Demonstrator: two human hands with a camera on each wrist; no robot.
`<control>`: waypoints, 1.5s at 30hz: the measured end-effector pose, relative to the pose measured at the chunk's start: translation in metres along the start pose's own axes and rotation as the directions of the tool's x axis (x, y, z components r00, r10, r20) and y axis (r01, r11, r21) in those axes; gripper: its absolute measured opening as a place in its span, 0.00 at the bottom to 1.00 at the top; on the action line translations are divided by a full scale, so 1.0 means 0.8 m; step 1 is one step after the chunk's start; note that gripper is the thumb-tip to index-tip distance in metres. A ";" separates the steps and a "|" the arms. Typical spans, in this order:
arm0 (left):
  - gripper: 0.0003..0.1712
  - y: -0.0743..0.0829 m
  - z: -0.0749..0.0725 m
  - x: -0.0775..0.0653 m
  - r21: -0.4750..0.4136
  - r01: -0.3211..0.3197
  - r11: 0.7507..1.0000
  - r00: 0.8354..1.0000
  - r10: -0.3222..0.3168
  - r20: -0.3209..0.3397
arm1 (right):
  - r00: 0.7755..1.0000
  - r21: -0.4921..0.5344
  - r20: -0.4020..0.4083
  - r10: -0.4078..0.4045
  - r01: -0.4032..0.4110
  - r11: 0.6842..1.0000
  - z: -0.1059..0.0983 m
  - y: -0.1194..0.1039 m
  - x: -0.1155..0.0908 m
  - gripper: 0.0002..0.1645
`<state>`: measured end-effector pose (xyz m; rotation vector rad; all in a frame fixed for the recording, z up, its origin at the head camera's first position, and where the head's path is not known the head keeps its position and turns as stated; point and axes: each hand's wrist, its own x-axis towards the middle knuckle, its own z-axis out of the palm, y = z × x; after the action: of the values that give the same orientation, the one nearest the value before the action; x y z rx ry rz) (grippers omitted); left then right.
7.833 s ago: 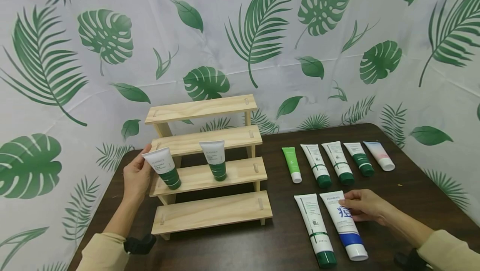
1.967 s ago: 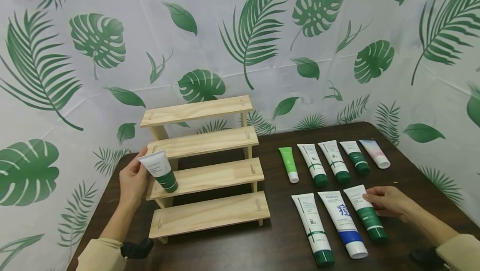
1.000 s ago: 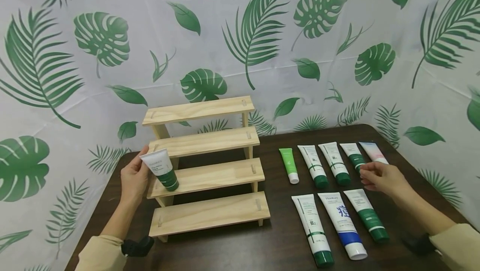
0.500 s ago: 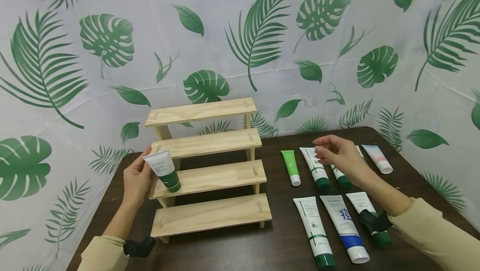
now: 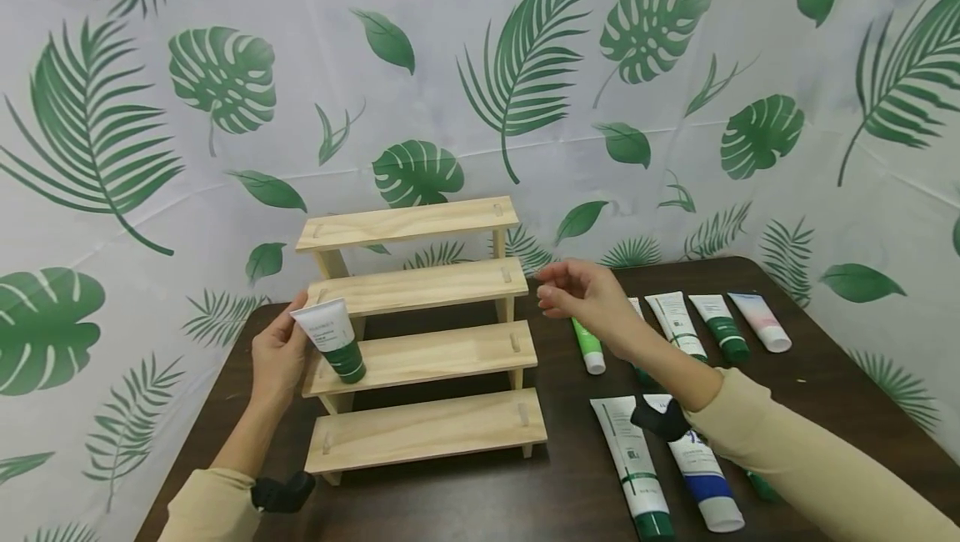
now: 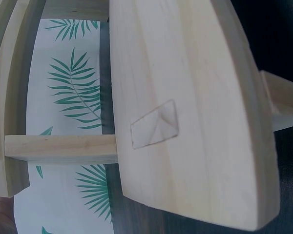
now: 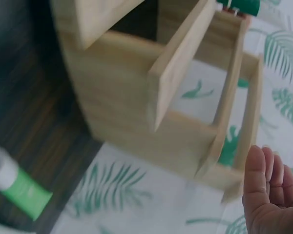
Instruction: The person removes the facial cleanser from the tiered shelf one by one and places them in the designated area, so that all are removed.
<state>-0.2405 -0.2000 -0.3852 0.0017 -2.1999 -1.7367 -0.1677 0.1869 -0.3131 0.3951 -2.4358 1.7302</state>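
Note:
A stepped wooden display rack point(image 5: 420, 358) stands on the table's left half. One white-and-green squeeze tube point(image 5: 333, 342) stands cap down, tilted, at the left end of its second tier from the bottom. My left hand point(image 5: 276, 358) grips the rack's left side beside that tube; its fingertips are partly hidden. In the left wrist view only a sliver of that hand point(image 6: 1, 217) shows, near a plank's end. Just off the right end of the second-highest tier is my right hand point(image 5: 588, 304), fingers loosely bent, holding nothing. The right wrist view shows these fingers point(image 7: 271, 180) bare.
Right of the rack lies a back row of tubes, including a green tube point(image 5: 590, 350) and a pink-and-blue tube point(image 5: 760, 321). In front lie a long white tube point(image 5: 633, 467), a blue-banded tube point(image 5: 705, 484) and a tube mostly under my right forearm. A leaf-print cloth point(image 5: 465, 92) hangs behind.
A second white-and-green tube left the rack and now lies beside the blue-banded tube, released by my right hand. That hand has since swung left to the rack. My left hand stayed.

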 end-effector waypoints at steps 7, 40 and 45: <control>0.23 0.000 0.000 -0.001 0.001 -0.017 1.000 1.000 0.017 0.004 | 0.996 0.108 0.056 -0.065 0.059 0.992 0.047 -0.013 0.017 0.17; 0.24 0.002 0.000 0.000 -0.022 -0.004 1.000 1.000 0.004 0.007 | 0.978 0.203 0.154 -0.144 0.112 0.973 0.152 -0.024 0.050 0.17; 0.24 0.001 0.000 0.000 -0.023 -0.005 1.000 1.000 0.005 0.010 | 0.976 0.204 0.159 -0.146 0.112 0.973 0.166 -0.025 0.056 0.18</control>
<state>-0.2406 -0.1998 -0.3841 -0.0178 -2.1846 -1.7627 -0.1985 0.0494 -0.3284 0.7400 -2.2964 1.9564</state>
